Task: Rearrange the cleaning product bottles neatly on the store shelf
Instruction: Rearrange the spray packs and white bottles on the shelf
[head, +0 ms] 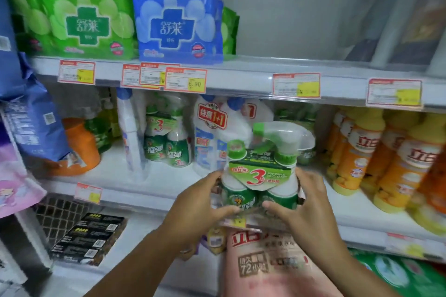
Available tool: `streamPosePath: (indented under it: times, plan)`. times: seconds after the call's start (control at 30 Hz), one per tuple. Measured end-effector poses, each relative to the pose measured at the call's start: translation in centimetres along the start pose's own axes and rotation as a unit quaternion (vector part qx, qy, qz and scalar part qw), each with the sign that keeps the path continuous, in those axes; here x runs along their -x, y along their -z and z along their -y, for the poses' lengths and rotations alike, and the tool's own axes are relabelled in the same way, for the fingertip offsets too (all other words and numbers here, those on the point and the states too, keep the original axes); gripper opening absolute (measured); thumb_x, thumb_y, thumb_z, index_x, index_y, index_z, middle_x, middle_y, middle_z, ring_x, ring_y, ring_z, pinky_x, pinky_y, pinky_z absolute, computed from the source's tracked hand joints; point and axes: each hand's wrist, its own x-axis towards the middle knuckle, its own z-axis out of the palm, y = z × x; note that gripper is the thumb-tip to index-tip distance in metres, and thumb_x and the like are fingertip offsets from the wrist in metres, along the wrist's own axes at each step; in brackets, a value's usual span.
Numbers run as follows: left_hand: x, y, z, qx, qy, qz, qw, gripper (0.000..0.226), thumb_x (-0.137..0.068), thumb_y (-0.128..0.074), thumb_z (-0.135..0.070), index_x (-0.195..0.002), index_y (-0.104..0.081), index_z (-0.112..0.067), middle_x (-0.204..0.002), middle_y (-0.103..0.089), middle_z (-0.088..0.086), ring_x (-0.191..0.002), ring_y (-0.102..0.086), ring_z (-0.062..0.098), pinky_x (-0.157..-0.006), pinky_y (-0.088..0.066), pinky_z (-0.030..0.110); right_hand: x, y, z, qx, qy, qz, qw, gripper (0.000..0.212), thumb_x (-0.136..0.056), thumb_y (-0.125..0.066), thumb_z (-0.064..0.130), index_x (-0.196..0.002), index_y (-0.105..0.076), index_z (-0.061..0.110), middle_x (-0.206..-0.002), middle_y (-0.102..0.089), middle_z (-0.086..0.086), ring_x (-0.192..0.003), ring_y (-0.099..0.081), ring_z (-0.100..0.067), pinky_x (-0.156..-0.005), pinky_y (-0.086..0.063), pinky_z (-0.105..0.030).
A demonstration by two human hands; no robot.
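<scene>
A: Where's the twin pack of spray cleaner (261, 176)?

B: At the front edge of the middle shelf (169, 176), upright, held between both hands. It's two green-and-white bottles banded by a green card sleeve with a big red 3. One has a plain green cap, the other a trigger sprayer (284, 135) pointing left.

A: How are the hands on it?

B: The left hand (200, 202) wraps the left bottle low down, fingers curled round its side and thumb across the front. The right hand (306, 205) mirrors it on the right bottle. Both are gripping the pack.

A: Is it standing on the shelf?

B: I cannot tell; the hands cover its base.

A: What's around it?

B: Just behind, a white bottle pair (212, 132) tagged 1+1. Left of that, a second green twin pack (166, 144) stands further back on the same shelf. To the right, rows of orange-and-yellow bottles (362, 152) lean slightly — well apart from the held pack. Far left, an orange bottle (82, 149) sits partly behind a blue bag (36, 123).

A: And above?

B: Green packets (87, 24) and a blue packet (178, 26) side by side on the upper shelf (253, 65), with price tags (185, 79) along its edge. Below the hands lies a pink bag (272, 263).
</scene>
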Motion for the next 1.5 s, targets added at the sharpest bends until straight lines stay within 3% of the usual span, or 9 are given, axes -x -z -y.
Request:
streamPosePath:
  times: [0.17, 0.33, 0.43, 0.57, 0.67, 0.8, 1.1, 1.27, 1.5]
  plan:
    - [-3.4, -4.6, -3.9, 0.01, -0.028, -0.02, 0.999, 0.073, -0.069, -0.07, -0.056, -0.132, -0.036, -0.04, -0.123, -0.06, -0.015, -0.109, -0.056, 0.008, -0.091, -0.047, 0.033, -2.6, 3.8, -4.0, 0.036, -0.015, -0.021, 0.999, 0.076, -0.062, -0.088, 0.02, -0.129, -0.053, 0.026, -0.116, -0.047, 0.003, -0.101, -0.034, 0.026, -0.085, -0.023, 0.007]
    - [-6.1, -8.4, -4.5, 0.028, -0.002, -0.006, 1.0, 0.073, -0.074, -0.07, -0.048, -0.135, -0.033, -0.035, -0.126, -0.06, -0.009, -0.112, -0.057, 0.011, -0.092, -0.049, 0.036, -4.0, 4.3, -7.4, 0.029, -0.039, -0.025, 0.998, 0.078, -0.064, -0.086, 0.019, -0.133, -0.05, 0.028, -0.12, -0.046, 0.003, -0.102, -0.036, 0.02, -0.087, -0.026, 0.005]
    - [-6.8, -9.7, -4.3, 0.033, 0.013, 0.004, 0.999, 0.071, -0.079, -0.069, -0.041, -0.138, -0.032, -0.03, -0.127, -0.059, -0.005, -0.114, -0.056, 0.014, -0.094, -0.047, 0.038, -4.7, 3.8, -8.8, 0.035, -0.049, -0.013, 0.998, 0.072, -0.068, -0.084, 0.019, -0.131, -0.05, 0.028, -0.118, -0.045, 0.005, -0.106, -0.035, 0.002, -0.087, -0.029, -0.008]
    - [-6.9, -10.0, -3.7, 0.024, 0.011, 0.031, 0.999, 0.069, -0.086, -0.061, -0.034, -0.144, -0.024, -0.032, -0.135, -0.054, -0.005, -0.121, -0.052, 0.013, -0.098, -0.045, 0.037, -6.5, 3.4, -10.4, 0.04, -0.057, -0.004, 0.998, 0.068, -0.071, -0.082, 0.021, -0.131, -0.051, 0.024, -0.118, -0.05, 0.003, -0.106, -0.04, -0.005, -0.088, -0.033, -0.02]
    - [-6.3, -9.8, -3.2, -0.007, 0.011, 0.067, 0.998, 0.067, -0.09, -0.055, -0.036, -0.146, -0.019, -0.031, -0.143, -0.045, -0.003, -0.128, -0.044, 0.013, -0.105, -0.036, 0.029, -7.8, 2.9, -11.7, 0.048, -0.06, -0.023, 0.997, 0.07, -0.072, -0.081, 0.022, -0.134, -0.048, 0.02, -0.127, -0.055, -0.003, -0.115, -0.047, -0.016, -0.093, -0.039, -0.027]
    - [-5.7, -9.6, -2.5, -0.02, 0.008, 0.093, 0.995, 0.068, -0.091, -0.052, -0.042, -0.147, -0.015, -0.034, -0.148, -0.038, -0.006, -0.133, -0.037, 0.01, -0.11, -0.031, 0.031, -9.0, 2.5, -12.8, 0.032, -0.068, -0.043, 0.996, 0.072, -0.073, -0.079, 0.024, -0.136, -0.043, 0.025, -0.129, -0.058, 0.001, -0.116, -0.055, -0.021, -0.094, -0.046, -0.037]
    - [-5.2, -8.3, -2.0, -0.068, -0.011, 0.108, 0.992, 0.062, -0.088, -0.053, -0.049, -0.143, -0.027, -0.038, -0.147, -0.036, -0.014, -0.132, -0.035, 0.006, -0.108, -0.029, 0.027, -10.0, 1.9, -13.6, 0.001, -0.09, -0.044, 0.995, 0.078, -0.083, -0.071, 0.018, -0.147, -0.028, 0.021, -0.14, -0.05, 0.0, -0.125, -0.049, -0.021, -0.097, -0.037, -0.025]
    - [-4.9, -7.9, -1.9, -0.079, -0.015, 0.104, 0.991, 0.061, -0.087, -0.056, -0.047, -0.141, -0.03, -0.039, -0.146, -0.037, -0.016, -0.13, -0.035, 0.005, -0.104, -0.029, 0.024, -10.2, 1.6, -14.0, 0.013, -0.1, -0.044, 0.994, 0.079, -0.084, -0.07, 0.022, -0.148, -0.024, 0.023, -0.143, -0.048, 0.0, -0.128, -0.047, -0.023, -0.103, -0.038, -0.032]
    - [-4.6, -7.5, -1.6, -0.073, -0.018, 0.091, 0.993, 0.055, -0.087, -0.058, -0.044, -0.137, -0.038, -0.04, -0.138, -0.045, -0.018, -0.119, -0.042, -0.001, -0.099, -0.034, 0.02, -10.4, 1.2, -13.7, 0.015, -0.11, -0.051, 0.992, 0.076, -0.085, -0.069, 0.019, -0.147, -0.026, 0.02, -0.142, -0.049, -0.004, -0.127, -0.048, -0.025, -0.1, -0.036, -0.028]
